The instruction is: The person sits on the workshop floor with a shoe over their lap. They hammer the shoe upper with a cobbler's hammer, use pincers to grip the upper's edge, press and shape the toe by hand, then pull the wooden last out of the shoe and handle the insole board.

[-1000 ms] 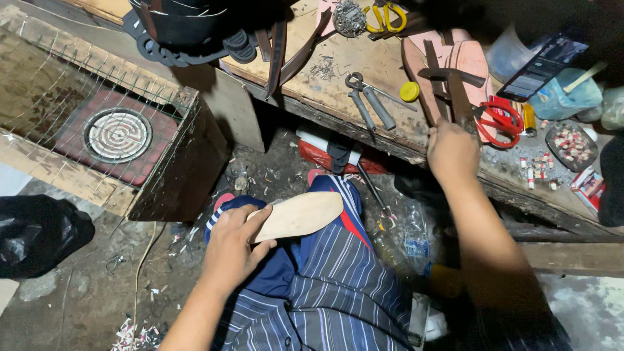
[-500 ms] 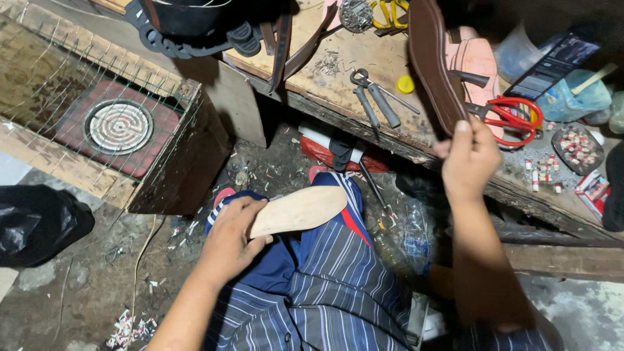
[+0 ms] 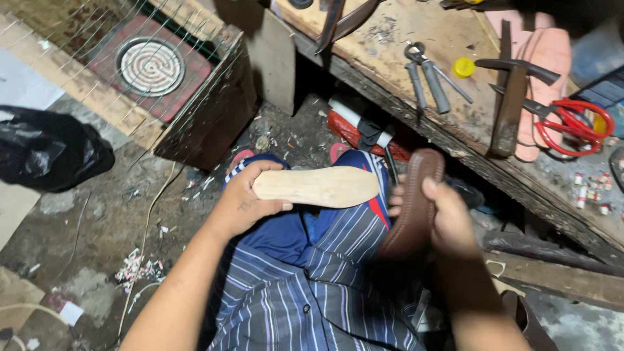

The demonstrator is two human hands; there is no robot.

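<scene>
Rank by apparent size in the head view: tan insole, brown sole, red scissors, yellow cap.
1. tan insole and brown sole: look alike, and the sole is seen edge-on, so unsure.
2. red scissors.
3. yellow cap.

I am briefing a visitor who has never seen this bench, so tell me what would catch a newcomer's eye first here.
The pale insole, held flat over the lap in the left hand, stands out most, beside the brown shoe sole held on edge in the right hand. Next come the red-handled scissors at the right of the cluttered wooden workbench, and the coil heater in a crate at upper left.
</scene>
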